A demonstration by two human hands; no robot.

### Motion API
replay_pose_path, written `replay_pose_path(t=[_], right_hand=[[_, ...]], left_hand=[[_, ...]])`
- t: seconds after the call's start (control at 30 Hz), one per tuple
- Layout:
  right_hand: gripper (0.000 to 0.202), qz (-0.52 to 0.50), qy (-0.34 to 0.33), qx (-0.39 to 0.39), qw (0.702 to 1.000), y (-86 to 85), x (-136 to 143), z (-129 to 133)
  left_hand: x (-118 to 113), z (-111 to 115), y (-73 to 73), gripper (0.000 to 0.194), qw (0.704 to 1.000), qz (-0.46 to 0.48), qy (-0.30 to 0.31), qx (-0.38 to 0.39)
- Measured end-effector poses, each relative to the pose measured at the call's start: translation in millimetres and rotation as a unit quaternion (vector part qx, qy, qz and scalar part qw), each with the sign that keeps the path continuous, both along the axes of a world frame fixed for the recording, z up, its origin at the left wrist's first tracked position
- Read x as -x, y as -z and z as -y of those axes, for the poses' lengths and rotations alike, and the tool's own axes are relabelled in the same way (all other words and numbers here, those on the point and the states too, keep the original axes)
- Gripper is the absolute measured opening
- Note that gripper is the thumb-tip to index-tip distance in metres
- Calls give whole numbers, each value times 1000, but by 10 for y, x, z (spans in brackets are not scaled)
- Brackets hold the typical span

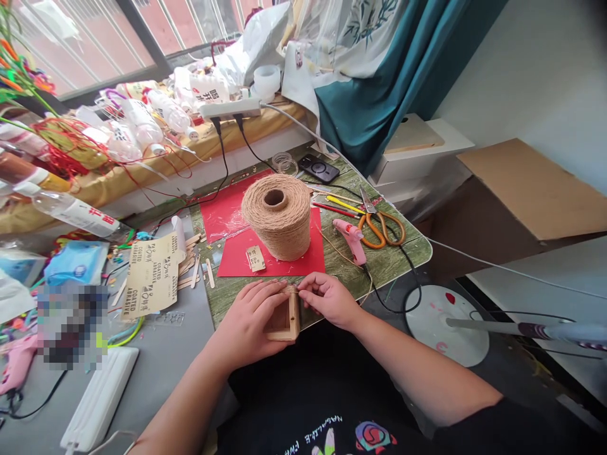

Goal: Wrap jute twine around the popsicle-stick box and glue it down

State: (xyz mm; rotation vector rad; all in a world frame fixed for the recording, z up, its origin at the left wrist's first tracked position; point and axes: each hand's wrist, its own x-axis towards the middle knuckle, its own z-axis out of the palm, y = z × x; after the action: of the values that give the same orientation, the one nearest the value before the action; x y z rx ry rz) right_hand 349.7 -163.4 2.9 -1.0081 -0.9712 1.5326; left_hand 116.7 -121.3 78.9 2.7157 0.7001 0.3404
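Observation:
My left hand (pixel 258 313) is wrapped around a small wooden box frame (pixel 293 322) at the table's front edge, covering its left side. At the frame's upper right corner, my right hand (pixel 327 297) is closed in a pinch on jute twine; the fingertips mostly hide the pinched part. A loose strand of that twine (pixel 371 281) runs from the large spool (pixel 284 221) down past the pink glue gun (pixel 351 240) to beneath my right wrist. Just beyond my hands, the spool stands upright on red sheets (pixel 232 256), beside a small printed scrap of sandpaper (pixel 255 258).
Orange-handled scissors (pixel 382 224), pencils (pixel 344 203) and a phone (pixel 318 168) lie right of the spool. Sandpaper (pixel 150 278), craft sticks (pixel 194 268) and a white power strip (pixel 100 398) are on the left. Bottles (pixel 140 120) crowd the sill. The glue gun's cord (pixel 403 309) loops over the right edge.

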Motion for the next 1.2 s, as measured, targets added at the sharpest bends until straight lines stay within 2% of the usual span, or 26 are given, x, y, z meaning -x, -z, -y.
replay_pose_path(t=[0.27,0.47,0.67,0.9,1.07,1.2], right_hand=[[35,24,2,11,1000,-14,48,-20],[38,22,7,6,1000,-12,61,-18],[33,30,11,-2,999,0,52,-2],[33,24,16,10,1000,-4,65,-8],[30,15,-5,-2,1000,24,-15,-1],[25,33,4,-11,999,-33,-64,60]], left_hand=[[-1,19,15,75,1000,-1,-16,12],[-12,23,4,92,999,5,-35,17],[-4,15,20,82,1000,-2,-12,-2],[-21,3,11,84,1000,7,-12,1],[-27,1,15,83,1000,10,-14,9],[-33,11,5,81,1000,8,-14,11]])
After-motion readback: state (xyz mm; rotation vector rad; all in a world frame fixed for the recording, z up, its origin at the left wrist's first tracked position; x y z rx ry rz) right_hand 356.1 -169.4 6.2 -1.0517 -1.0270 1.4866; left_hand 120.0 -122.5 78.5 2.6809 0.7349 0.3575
